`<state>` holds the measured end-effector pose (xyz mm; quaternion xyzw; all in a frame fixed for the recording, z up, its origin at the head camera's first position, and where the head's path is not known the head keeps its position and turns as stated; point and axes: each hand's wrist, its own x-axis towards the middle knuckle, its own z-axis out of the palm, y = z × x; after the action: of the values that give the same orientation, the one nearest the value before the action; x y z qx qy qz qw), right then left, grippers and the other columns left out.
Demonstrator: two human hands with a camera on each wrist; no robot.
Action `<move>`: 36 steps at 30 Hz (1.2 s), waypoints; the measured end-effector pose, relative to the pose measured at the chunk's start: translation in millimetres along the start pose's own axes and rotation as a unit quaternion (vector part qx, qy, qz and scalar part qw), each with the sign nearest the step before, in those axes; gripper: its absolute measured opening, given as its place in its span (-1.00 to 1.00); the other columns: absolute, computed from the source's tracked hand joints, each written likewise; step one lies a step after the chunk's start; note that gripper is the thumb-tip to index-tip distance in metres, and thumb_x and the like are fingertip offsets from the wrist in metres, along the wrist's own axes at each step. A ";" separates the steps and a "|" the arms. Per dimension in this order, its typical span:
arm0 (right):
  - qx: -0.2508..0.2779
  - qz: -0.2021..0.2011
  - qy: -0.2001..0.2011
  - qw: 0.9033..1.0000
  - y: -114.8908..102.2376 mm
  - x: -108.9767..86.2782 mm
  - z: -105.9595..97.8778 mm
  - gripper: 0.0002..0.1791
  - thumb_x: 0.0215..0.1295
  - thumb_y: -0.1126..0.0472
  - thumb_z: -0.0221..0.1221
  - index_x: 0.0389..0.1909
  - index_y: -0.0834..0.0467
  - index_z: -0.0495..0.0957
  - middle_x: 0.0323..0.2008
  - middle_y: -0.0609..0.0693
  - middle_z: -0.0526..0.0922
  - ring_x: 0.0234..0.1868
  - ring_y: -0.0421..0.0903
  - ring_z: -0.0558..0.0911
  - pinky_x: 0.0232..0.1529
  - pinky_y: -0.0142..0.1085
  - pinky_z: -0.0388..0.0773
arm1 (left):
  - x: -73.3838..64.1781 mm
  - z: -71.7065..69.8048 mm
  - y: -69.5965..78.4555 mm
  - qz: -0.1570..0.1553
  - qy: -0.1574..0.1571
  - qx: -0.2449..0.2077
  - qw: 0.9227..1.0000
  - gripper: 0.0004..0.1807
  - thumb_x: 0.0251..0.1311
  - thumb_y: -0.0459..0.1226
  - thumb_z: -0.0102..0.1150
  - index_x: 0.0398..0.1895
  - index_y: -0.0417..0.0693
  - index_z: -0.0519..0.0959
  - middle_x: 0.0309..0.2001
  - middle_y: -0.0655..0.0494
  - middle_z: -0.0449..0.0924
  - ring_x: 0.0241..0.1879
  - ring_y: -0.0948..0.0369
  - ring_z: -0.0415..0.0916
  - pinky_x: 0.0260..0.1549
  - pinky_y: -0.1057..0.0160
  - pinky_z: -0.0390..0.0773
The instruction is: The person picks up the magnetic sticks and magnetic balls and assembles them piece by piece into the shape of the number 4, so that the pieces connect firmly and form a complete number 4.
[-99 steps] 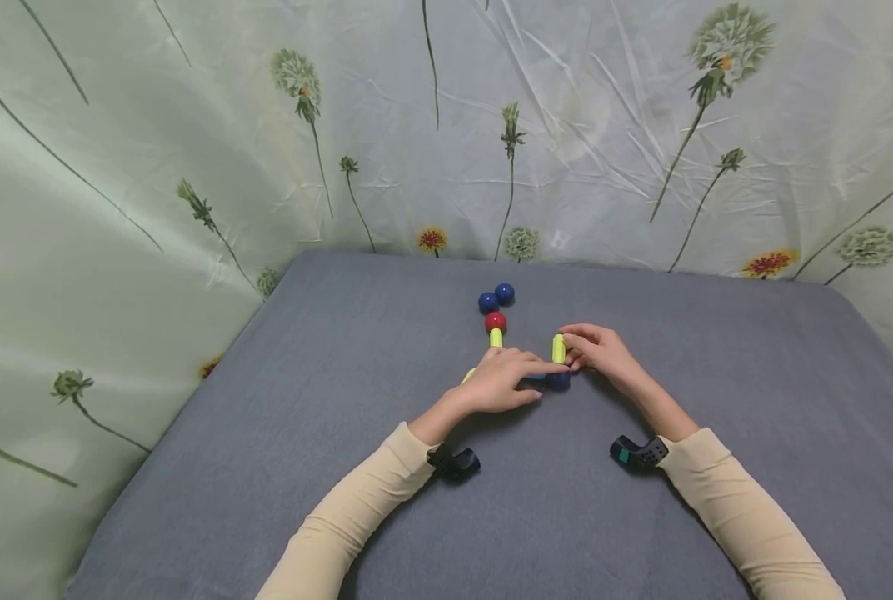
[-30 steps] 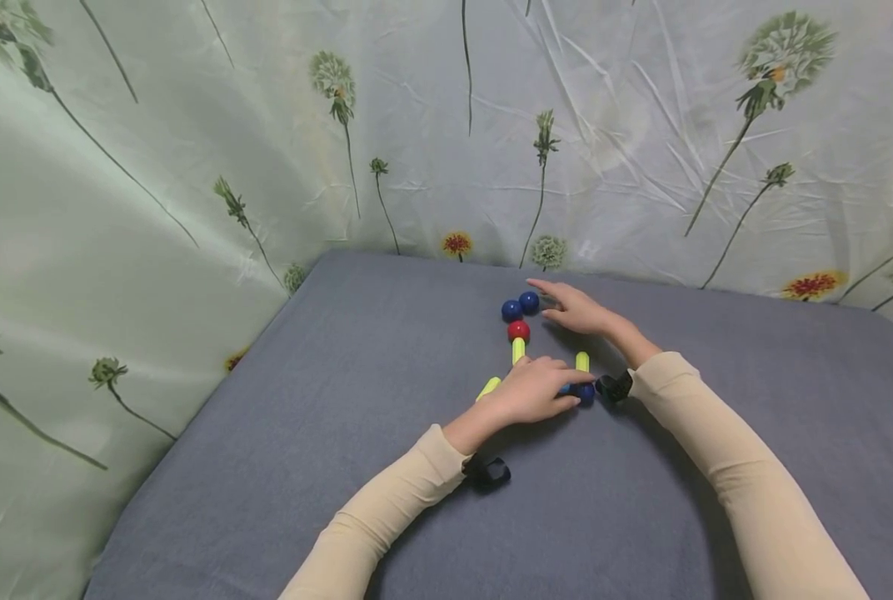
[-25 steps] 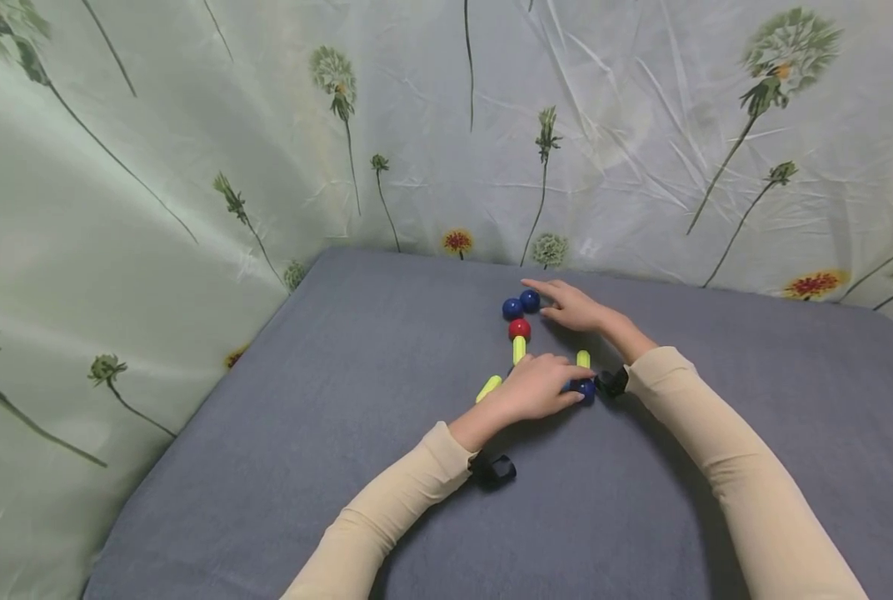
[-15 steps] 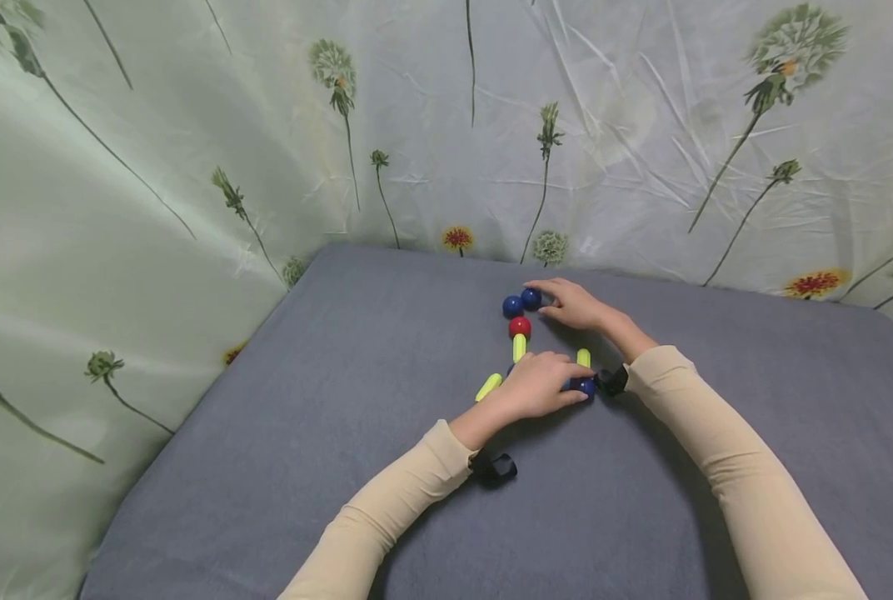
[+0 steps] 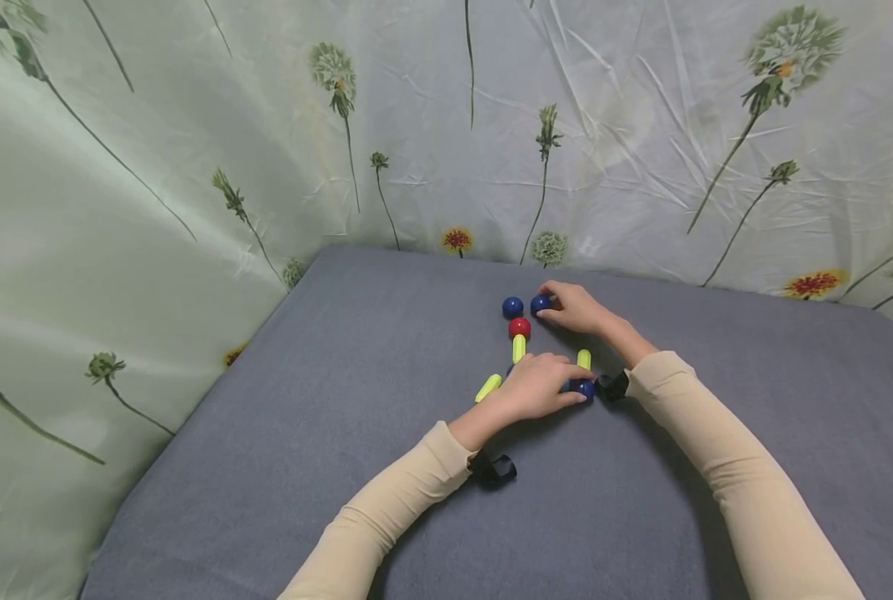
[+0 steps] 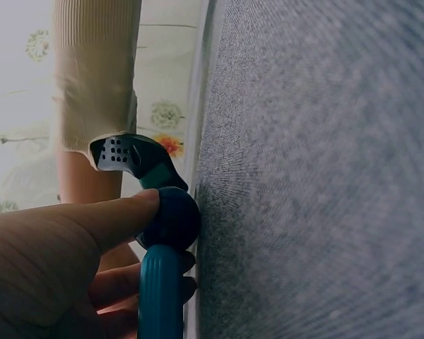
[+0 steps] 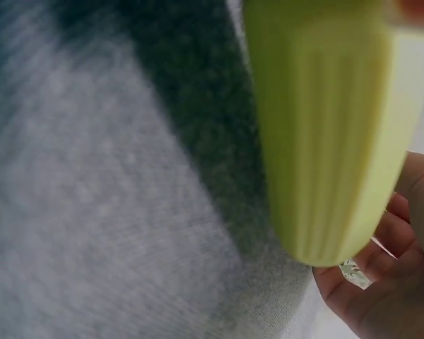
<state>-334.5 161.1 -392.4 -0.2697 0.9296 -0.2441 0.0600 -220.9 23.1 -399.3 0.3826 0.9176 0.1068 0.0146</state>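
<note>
In the head view my left hand [image 5: 540,385] holds a dark blue ball [image 5: 586,389]. The left wrist view shows its thumb pressed on that ball and its fingers curled behind the blue ribbed rod [image 6: 161,293] joined to it. A yellow-green rod [image 5: 584,359] extends from the same ball; it looms large in the right wrist view. Farther back my right hand [image 5: 576,308] pinches another blue ball [image 5: 541,304] between thumb and fingers. That ball is out of sight in the right wrist view.
A loose-looking blue ball [image 5: 512,307] lies beside a red ball [image 5: 519,327], which meets a yellow-green rod [image 5: 519,348]. Another yellow-green rod [image 5: 488,387] pokes out left of my left hand. Everything rests on a grey cloth surface [image 5: 304,400], with a flowered curtain [image 5: 416,125] behind.
My right hand has left the yellow-green rod, reached back and closed on the rear blue ball. It has drawn that ball rightward, apart from its neighbour. My left hand keeps its hold.
</note>
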 end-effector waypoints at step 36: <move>0.255 0.049 -0.011 0.966 26.2 -58.1 -2.7 -0.56 0.42 0.18 -0.03 0.22 0.32 0.28 0.02 0.36 0.45 -0.27 -0.35 0.55 -0.21 -0.46 0.54 | -0.3 2.8 1.3 -0.009 0.012 -0.010 1.000 -0.59 0.20 0.03 0.14 0.12 0.28 0.53 -0.11 0.28 0.64 -0.22 0.35 0.51 -0.38 0.45 0.38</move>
<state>-298.3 212.3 -403.9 -0.2022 0.8479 -0.4670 0.1485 -219.4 24.3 -401.8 0.3733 0.9199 0.1202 0.0083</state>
